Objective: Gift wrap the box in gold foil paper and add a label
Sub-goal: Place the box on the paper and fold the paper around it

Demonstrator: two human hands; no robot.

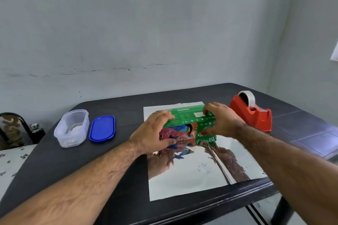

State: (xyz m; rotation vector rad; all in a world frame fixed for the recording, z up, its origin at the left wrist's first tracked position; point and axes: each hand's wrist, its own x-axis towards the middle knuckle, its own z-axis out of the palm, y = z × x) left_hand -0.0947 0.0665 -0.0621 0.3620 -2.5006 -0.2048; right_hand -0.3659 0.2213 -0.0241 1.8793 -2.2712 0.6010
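The main risk is that the box (186, 124) ends up off-centre or skewed on the foil paper (192, 173). It sits toward the far end of the sheet, with only a narrow strip of white underside showing beyond it and a long mirrored stretch on the near side. If it stays there, one flap may come up short and the seam may not close over the top. The foil looks slick, so the box could slide as the sheet is lifted, and the paper already shows a crease running down its right half; rough handling would likely add wrinkles or a tear.

The box stands on the sheet between both hands. The left hand (155, 131) grips the box's left end, fingers curled over the green top edge and the thumb low on the colourful front face. The right hand (222, 119) grips the right end, fingers over the top and the thumb pressed against the front. Both hands are in contact with the box.

The tape dispenser (251, 112) waits on the bench (117, 173) just right of the sheet. No label can be made out.
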